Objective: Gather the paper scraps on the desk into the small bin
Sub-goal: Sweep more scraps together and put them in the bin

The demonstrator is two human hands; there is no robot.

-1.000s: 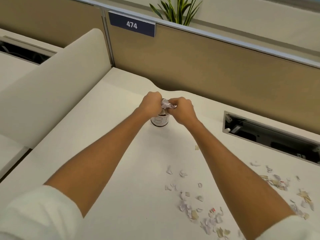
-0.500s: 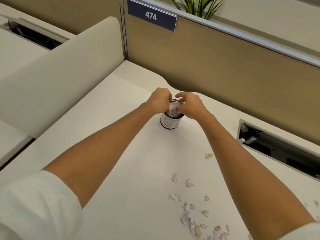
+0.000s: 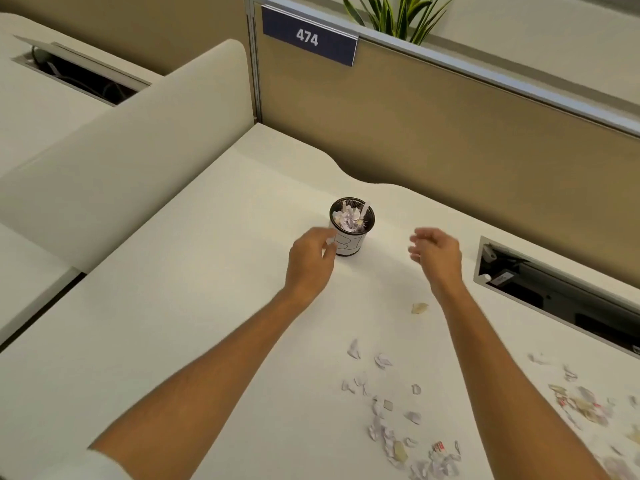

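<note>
A small black mesh bin (image 3: pixel 350 242) with a white label stands on the white desk (image 3: pixel 180 327), packed with crumpled paper scraps (image 3: pixel 349 219). My left hand (image 3: pixel 310 259) hovers just left of the bin, fingers loosely curled and empty, nearly touching its side. My right hand (image 3: pixel 437 253) is to the bin's right, clear of it, fingers apart and empty. Several loose scraps (image 3: pixel 388 410) lie between my forearms near the front. Another scatter of scraps (image 3: pixel 581 403) lies at the far right. A single tan scrap (image 3: pixel 419 307) sits beside my right wrist.
A tan partition (image 3: pixel 450 140) with a "474" sign (image 3: pixel 309 39) runs behind the desk. A rounded cream divider (image 3: pixel 114 161) borders the left side. An open cable tray slot (image 3: pixel 554 292) is set in the desk at right. A plant (image 3: pixel 398 15) rises behind the partition.
Both hands were pressed together over the bin, pushing paper in. They have now pulled back and apart, empty, with the paper left in the bin. The camera view shifted slightly.
</note>
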